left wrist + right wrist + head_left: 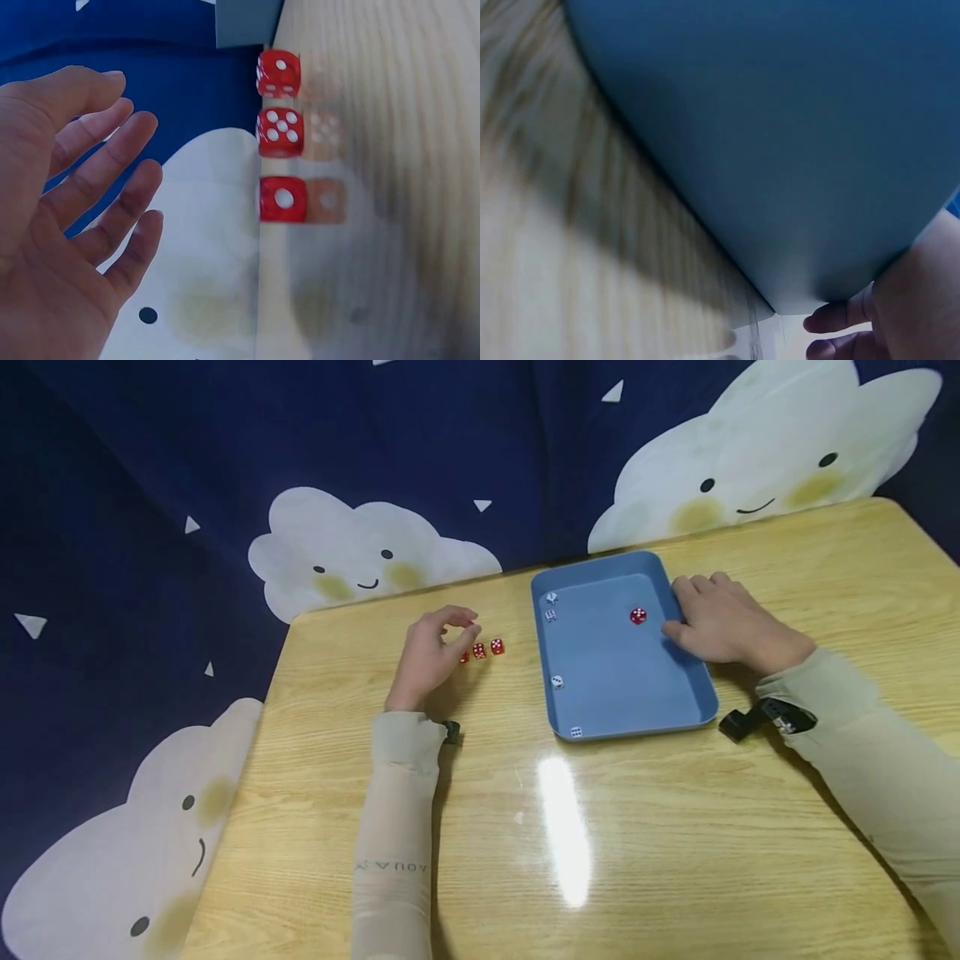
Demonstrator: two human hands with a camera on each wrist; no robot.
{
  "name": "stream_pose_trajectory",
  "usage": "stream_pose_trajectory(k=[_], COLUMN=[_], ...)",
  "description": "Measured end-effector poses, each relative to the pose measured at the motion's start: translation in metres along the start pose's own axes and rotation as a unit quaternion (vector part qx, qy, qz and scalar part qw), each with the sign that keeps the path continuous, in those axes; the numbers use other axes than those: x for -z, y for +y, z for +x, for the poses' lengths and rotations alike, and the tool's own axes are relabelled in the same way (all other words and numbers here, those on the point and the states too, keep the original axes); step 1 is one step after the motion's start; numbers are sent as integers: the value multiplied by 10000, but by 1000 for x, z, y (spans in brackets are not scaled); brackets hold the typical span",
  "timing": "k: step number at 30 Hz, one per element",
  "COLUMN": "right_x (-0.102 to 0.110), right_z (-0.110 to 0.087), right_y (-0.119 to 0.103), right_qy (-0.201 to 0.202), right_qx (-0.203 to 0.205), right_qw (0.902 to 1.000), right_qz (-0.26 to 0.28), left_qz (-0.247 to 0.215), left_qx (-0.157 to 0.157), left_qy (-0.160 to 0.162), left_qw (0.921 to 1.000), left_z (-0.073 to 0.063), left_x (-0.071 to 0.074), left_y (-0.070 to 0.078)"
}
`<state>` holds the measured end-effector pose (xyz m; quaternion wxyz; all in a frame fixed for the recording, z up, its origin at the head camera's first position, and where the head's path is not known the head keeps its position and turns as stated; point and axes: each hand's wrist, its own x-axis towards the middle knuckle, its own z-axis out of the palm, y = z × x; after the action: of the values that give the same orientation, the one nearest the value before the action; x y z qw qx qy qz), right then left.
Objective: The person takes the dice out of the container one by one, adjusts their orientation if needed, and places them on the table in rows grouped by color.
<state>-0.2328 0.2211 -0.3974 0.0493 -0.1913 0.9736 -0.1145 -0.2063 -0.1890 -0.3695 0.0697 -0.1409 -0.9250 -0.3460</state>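
My left hand [431, 652] hovers over the table, its fingers loosely bent and apart with nothing between them. Right beside it, three red dice [497, 647] stand in a short row on the wood. The left wrist view shows the same red dice [282, 133] a little away from the fingertips. With my right hand [723, 620] I grip the right wall of a blue tray [626, 733], the thumb over the rim. Inside that tray lie one red die [638, 616] and several white dice [557, 682] along its left side. The right wrist view shows mostly the tray's outer wall [780, 150].
The wooden table [322, 793] ends at the back against a dark blue curtain [420, 435] with cloud faces. A glare streak crosses the wood in front of the tray. Each wrist wears a black camera mount [765, 718].
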Motion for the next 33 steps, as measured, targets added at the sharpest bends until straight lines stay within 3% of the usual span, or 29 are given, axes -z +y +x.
stream_pose_trajectory(k=[7,15,23,33], right_x=[0,1,-1,-1], right_z=[-2,-3,-3,-4], right_y=[-1,-3,-2,-2], right_qy=[3,1,68,139], right_qx=[15,29,19,31], right_qw=[10000,10000,10000,9999], right_qz=[32,65,48,71], left_qz=[-29,176,519,463], left_qx=[-122,-214,-583,-937], left_qy=[-24,-279,-596,-977], left_qw=[9999,9992,9952,9897], left_z=[8,19,33,51], left_x=[-4,-14,-29,-48], left_y=[14,32,56,84])
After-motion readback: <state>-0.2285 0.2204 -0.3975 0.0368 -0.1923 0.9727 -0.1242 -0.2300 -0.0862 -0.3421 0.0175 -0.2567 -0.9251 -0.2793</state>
